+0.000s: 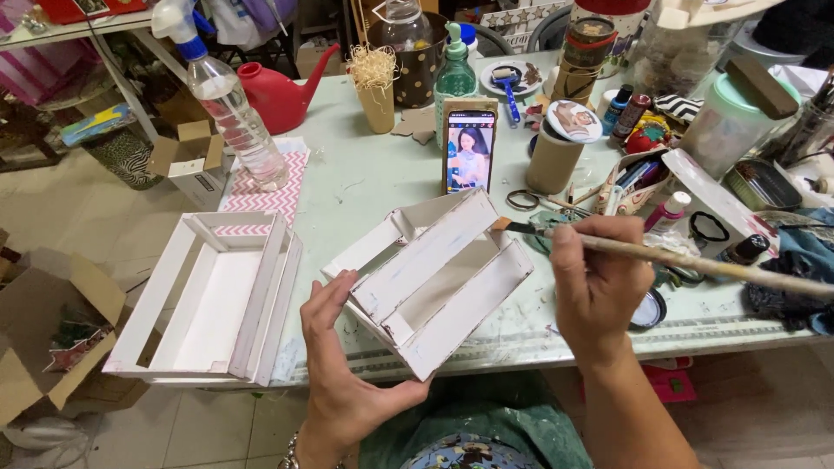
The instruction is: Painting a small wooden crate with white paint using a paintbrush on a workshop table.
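A small white slatted crate (434,278) is being gripped by the left hand (343,365); a paintbrush (643,252) is being grasped by the right hand (595,278), bristles touching its edge.

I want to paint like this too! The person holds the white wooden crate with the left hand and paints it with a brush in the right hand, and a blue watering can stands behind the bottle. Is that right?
Almost. The watering can is red, not blue, as the head view shows. The rest holds: the left hand steadies the white wooden crate, the right hand holds the brush to it, and the can stands behind the bottle.
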